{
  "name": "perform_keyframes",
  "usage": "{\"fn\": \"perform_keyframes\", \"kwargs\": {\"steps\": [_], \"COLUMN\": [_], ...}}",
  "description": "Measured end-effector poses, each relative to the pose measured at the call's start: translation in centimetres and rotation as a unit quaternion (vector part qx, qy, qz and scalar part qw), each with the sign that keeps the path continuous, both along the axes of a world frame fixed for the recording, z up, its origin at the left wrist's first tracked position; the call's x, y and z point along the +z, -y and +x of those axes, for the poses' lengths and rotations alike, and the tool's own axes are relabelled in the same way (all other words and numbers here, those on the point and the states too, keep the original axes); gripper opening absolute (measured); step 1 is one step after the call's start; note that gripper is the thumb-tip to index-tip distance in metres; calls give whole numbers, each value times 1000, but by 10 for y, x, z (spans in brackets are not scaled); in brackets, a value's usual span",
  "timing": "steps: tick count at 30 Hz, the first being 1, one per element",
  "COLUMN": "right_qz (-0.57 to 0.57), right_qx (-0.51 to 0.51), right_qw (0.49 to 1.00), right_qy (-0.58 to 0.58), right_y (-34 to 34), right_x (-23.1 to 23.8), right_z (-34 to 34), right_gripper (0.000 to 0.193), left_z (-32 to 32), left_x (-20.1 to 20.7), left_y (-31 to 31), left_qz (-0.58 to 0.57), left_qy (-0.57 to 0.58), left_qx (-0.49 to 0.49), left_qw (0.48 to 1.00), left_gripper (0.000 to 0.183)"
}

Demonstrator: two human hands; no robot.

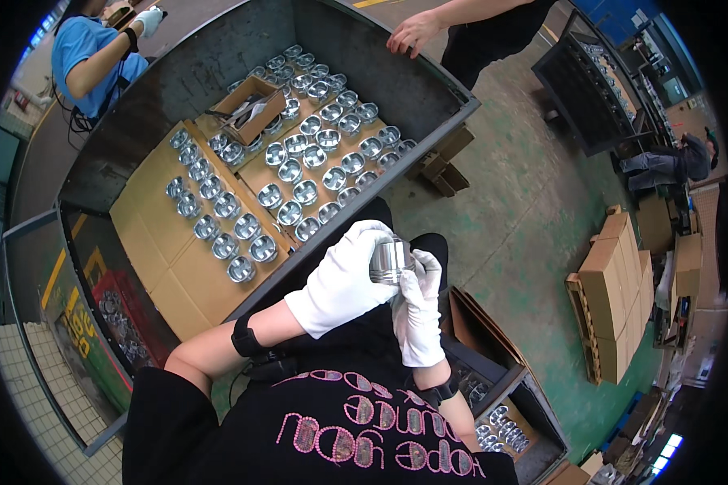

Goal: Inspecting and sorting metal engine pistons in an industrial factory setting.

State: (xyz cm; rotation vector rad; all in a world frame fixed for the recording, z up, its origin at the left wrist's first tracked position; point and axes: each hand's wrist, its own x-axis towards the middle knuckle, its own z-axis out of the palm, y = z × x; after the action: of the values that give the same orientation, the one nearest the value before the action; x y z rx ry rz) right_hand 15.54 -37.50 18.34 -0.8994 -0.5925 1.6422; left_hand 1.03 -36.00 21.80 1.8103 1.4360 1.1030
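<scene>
A shiny metal piston [391, 259] is held up in front of my body, its ring grooves facing down. My left hand [346, 271], in a white glove, wraps its fingers round the piston's left and far side. On the right side my right hand [420, 303], also gloved in white, grips it near the grooved end with thumb and fingers. Just beyond my hands stands a dark metal bin [429, 129]. Rows of similar pistons [289, 171] sit on cardboard sheets [150, 214] inside it.
A small open cardboard box [255, 121] lies among the pistons. A bare hand [414, 34] of another person is by the bin's far rim; a person in blue [97, 61] is at far left. A second bin [505, 428] with pistons is at lower right, stacked cartons [611, 295] beyond.
</scene>
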Motion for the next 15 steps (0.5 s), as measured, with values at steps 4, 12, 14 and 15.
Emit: {"fn": "perform_keyframes", "kwargs": {"steps": [4, 12, 14, 15], "right_qz": [-70, -204, -212, -212], "right_qx": [35, 184, 139, 138], "right_qw": [991, 908, 930, 930], "right_qy": [-105, -316, -267, -267], "right_y": [2, 4, 4, 3], "right_x": [-2, -9, -4, -4], "right_z": [0, 3, -2, -3], "right_gripper": [42, 41, 39, 39], "left_z": [-3, -7, -7, -7], "left_x": [6, 13, 12, 11], "left_y": [3, 4, 3, 3], "left_qz": [-33, 1, -5, -6], "left_qy": [-7, -62, -62, -55], "left_qx": [7, -17, -17, -13], "left_qw": [999, 998, 998, 998], "left_gripper": [55, 55, 56, 55]}}
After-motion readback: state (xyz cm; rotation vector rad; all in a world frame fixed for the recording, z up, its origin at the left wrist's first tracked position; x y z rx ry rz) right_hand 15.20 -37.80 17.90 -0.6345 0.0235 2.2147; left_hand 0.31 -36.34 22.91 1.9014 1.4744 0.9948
